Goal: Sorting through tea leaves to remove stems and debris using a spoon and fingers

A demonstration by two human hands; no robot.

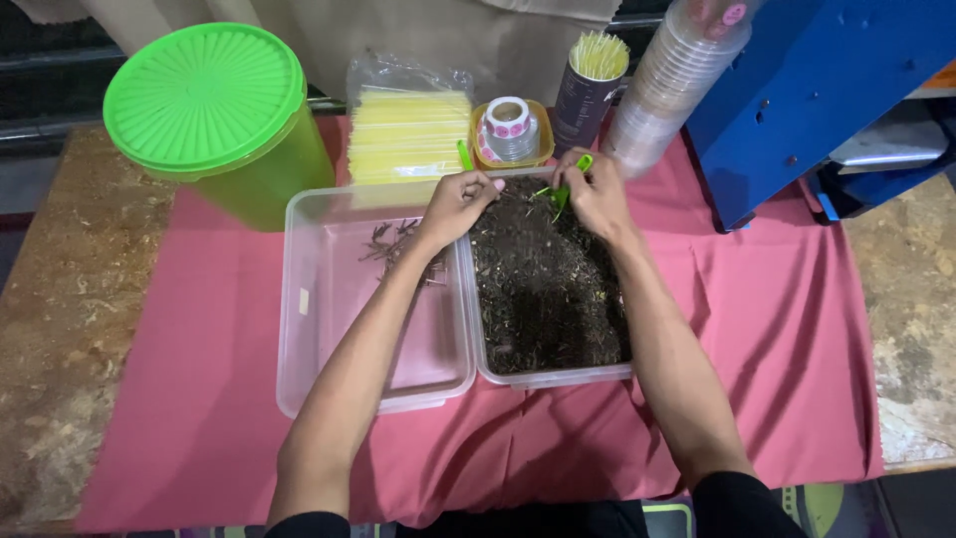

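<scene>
A clear plastic tub (546, 377) holds dark, crumbly dried leaves (546, 289). My right hand (595, 192) is closed on green plastic tweezers (561, 195) over the tub's far end. My left hand (458, 204) hovers at the tub's far left corner with its fingertips pinched together; whether it holds a small bit is too small to tell. To the left stands a second clear tub (329, 299) with a few dark twigs (390, 242) at its far end.
A pink cloth (777, 329) covers the wooden table. At the back stand a green lidded bucket (214, 110), a bag of yellow straws (408, 134), a small jar in a yellow dish (510, 130), a cup of sticks (590, 90), stacked plastic cups (667, 85) and a blue machine (827, 90).
</scene>
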